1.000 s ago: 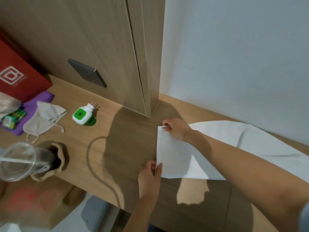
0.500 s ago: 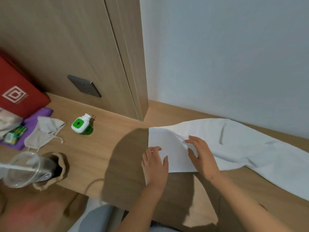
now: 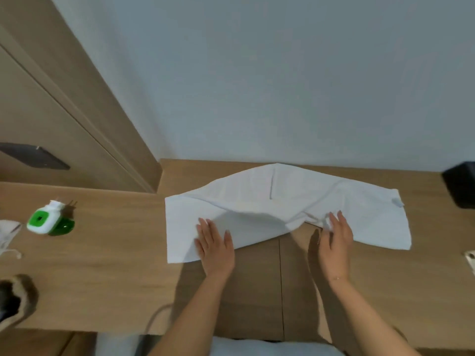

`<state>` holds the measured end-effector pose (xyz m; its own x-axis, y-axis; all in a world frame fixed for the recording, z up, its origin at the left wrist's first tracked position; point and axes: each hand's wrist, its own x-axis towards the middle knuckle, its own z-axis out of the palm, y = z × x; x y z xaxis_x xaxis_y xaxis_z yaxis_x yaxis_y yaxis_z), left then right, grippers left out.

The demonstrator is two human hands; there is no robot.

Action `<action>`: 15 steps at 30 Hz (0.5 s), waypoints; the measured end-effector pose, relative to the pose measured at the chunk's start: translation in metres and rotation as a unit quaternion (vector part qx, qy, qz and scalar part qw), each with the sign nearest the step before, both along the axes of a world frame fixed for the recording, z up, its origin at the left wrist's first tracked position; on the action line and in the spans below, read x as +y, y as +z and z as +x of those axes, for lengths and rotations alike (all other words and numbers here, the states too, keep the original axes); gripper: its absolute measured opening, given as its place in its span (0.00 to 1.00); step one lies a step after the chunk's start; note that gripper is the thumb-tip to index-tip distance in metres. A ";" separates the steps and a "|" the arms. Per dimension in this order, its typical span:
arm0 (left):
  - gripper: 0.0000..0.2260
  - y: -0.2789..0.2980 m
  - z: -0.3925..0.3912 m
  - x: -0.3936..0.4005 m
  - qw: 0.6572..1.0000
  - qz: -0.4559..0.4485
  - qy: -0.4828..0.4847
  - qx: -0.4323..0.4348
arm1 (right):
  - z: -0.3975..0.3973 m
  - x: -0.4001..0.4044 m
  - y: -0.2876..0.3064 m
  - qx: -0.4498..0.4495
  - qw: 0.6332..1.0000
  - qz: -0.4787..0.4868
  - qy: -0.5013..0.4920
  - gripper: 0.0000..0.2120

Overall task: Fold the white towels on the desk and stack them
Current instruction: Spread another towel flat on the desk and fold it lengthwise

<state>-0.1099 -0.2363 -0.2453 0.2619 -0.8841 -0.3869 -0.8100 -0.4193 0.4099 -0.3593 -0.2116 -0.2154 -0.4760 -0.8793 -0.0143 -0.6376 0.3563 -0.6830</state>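
One white towel (image 3: 272, 201) lies lengthwise across the wooden desk (image 3: 102, 265), rumpled and arched in its middle, with its near edge lifted off the wood. My left hand (image 3: 214, 246) lies flat, fingers straight, pressing the towel's near left part. My right hand (image 3: 334, 235) is flat too, its fingertips touching the near edge of the towel right of centre. No other towel is visible.
A green and white plug-in device (image 3: 50, 219) lies on the desk at the left. A brown pouch (image 3: 15, 301) sits at the near left edge. A dark box (image 3: 460, 183) stands far right, and a small white object (image 3: 470, 258) at the right edge.
The view swung right. Both hands let go of the towel's left corners and slid along it; the right hand moved far to the right, and the towel's middle bunched up.
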 end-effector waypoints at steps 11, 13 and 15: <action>0.30 -0.018 0.020 0.007 0.993 -0.005 -0.064 -0.099 | -0.087 -0.022 -0.038 0.114 0.964 0.215 0.110 0.31; 0.30 -0.019 0.033 0.008 0.991 0.000 -0.091 -0.096 | -0.104 -0.011 -0.042 0.114 0.957 0.222 0.148 0.32; 0.30 -0.017 0.046 0.007 0.990 0.003 -0.112 -0.089 | -0.122 -0.001 -0.045 0.124 0.950 0.239 0.160 0.34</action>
